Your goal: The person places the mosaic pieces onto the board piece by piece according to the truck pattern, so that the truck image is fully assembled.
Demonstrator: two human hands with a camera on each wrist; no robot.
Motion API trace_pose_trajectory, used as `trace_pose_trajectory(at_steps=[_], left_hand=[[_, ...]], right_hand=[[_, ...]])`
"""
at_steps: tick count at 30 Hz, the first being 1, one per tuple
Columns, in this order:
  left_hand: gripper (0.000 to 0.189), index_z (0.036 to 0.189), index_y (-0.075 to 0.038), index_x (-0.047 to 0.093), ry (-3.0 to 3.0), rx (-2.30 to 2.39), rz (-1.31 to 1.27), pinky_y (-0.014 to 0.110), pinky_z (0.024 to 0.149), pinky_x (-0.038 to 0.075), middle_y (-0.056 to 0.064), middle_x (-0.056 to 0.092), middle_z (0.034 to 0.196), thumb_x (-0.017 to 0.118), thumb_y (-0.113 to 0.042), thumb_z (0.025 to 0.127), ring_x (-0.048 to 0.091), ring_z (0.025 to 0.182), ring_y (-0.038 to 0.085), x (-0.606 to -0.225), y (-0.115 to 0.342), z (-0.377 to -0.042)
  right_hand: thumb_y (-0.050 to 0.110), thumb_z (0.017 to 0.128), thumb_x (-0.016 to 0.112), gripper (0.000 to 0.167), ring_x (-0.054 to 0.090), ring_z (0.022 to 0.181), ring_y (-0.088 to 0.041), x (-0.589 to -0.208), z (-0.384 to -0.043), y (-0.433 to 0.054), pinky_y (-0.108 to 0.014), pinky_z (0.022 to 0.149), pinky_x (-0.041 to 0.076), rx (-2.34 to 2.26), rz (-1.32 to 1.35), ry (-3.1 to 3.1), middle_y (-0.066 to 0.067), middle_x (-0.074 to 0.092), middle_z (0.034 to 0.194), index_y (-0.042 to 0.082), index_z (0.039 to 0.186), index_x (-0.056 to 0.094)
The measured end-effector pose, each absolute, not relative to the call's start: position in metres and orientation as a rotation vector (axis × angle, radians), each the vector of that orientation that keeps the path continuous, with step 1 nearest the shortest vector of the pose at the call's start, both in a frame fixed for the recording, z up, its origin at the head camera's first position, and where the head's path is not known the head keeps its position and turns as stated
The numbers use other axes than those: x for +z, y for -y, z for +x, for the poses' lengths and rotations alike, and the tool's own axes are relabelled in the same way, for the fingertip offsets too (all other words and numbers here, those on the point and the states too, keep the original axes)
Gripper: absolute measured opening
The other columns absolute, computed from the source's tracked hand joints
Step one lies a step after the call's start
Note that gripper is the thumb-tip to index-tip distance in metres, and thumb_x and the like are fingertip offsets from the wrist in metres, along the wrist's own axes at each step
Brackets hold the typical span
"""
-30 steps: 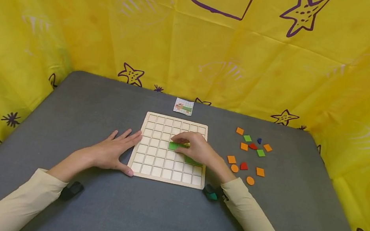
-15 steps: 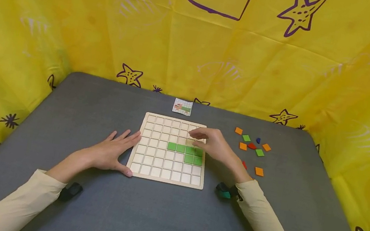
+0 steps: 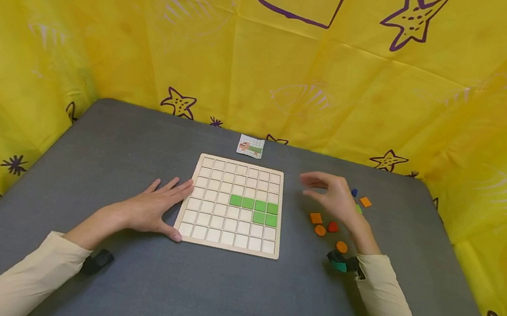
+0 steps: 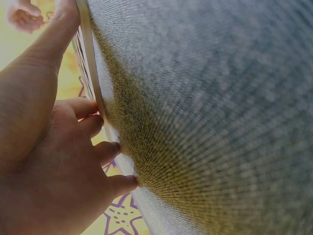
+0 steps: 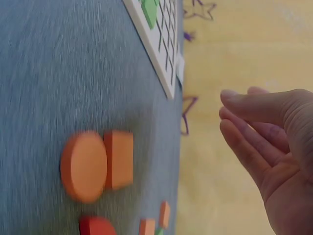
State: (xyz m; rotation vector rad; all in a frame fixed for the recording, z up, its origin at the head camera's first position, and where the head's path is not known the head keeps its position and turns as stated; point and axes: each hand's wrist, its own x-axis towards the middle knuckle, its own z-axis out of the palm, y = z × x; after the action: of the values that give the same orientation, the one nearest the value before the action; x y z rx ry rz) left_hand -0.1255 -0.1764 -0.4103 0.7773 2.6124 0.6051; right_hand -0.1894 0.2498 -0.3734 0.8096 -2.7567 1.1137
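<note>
A light wooden grid board (image 3: pixel 209 221) lies mid-table, with several green square tiles (image 3: pixel 249 203) set in its right-hand cells. My left hand (image 3: pixel 147 210) rests on the table with fingers spread, its thumb and fingertips against the board's left edge. In the left wrist view, the thumb and fingers of the left hand (image 4: pixel 54 147) touch the rim. My right hand (image 3: pixel 333 197) hovers above the table right of the board, beside the loose pieces. The right wrist view shows nothing between the loosely bent fingers of the right hand (image 5: pixel 264 142).
Loose pieces lie right of the board: an orange square (image 3: pixel 316 218), orange discs (image 3: pixel 341 246), a red piece (image 3: pixel 334 227) and a blue one (image 3: pixel 354 193). My right hand covers some. A small picture card (image 3: pixel 250 146) lies beyond the board. Yellow cloth (image 3: pixel 268 62) surrounds the table.
My right hand has let go of a green tile on the board, lifted away and moved right to over the loose pieces. The left hand stays at the board's edge.
</note>
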Motion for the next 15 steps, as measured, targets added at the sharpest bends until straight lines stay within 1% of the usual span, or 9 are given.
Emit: trace_pose_trajectory(at_steps=[4,7,10,13,15], left_hand=[[0.119,0.157,-0.005,0.017,-2.613,0.602,0.771,0.069,0.111,0.000,0.013,0.010,0.164,0.075,-0.064,0.071,0.006,0.148,0.043,-0.409,0.177,-0.125],[0.119,0.157,-0.005,0.017,-2.613,0.602,0.770,0.069,0.111,0.000,0.013,0.010,0.164,0.075,-0.063,0.071,0.006,0.148,0.043,-0.409,0.177,-0.125],[0.119,0.157,-0.005,0.017,-2.610,0.604,0.776,0.068,0.111,0.000,0.013,0.010,0.164,0.076,-0.062,0.071,0.006,0.148,0.043,-0.408,0.177,-0.124],[0.119,0.157,-0.005,0.016,-2.609,0.603,0.777,0.068,0.111,0.000,0.013,0.010,0.164,0.076,-0.062,0.072,0.005,0.148,0.043,-0.408,0.177,-0.124],[0.119,0.157,-0.005,0.016,-2.609,0.602,0.777,0.068,0.111,0.000,0.013,0.009,0.164,0.076,-0.062,0.071,0.005,0.148,0.042,-0.409,0.177,-0.125]], right_hand=[[-0.007,0.081,0.074,0.038,0.068,0.100,-0.036,-0.372,-0.189,-0.266,-0.048,0.083,0.055,1.131,0.724,2.776,-0.019,0.070,0.110,-0.003,0.118,0.067],[-0.006,0.083,0.073,0.039,0.067,0.102,-0.037,-0.372,-0.189,-0.278,-0.042,0.077,0.057,1.208,0.646,2.806,-0.022,0.069,0.113,-0.004,0.121,0.066],[-0.004,0.085,0.072,0.042,0.065,0.106,-0.039,-0.374,-0.190,-0.293,-0.033,0.074,0.058,1.316,0.577,2.831,-0.024,0.066,0.118,-0.004,0.126,0.062],[-0.002,0.087,0.070,0.045,0.062,0.109,-0.043,-0.377,-0.191,-0.308,-0.025,0.077,0.056,1.403,0.547,2.831,-0.027,0.063,0.122,-0.005,0.131,0.058],[-0.002,0.087,0.070,0.045,0.062,0.108,-0.044,-0.378,-0.191,-0.318,-0.022,0.078,0.056,1.442,0.537,2.819,-0.028,0.063,0.122,-0.006,0.131,0.058]])
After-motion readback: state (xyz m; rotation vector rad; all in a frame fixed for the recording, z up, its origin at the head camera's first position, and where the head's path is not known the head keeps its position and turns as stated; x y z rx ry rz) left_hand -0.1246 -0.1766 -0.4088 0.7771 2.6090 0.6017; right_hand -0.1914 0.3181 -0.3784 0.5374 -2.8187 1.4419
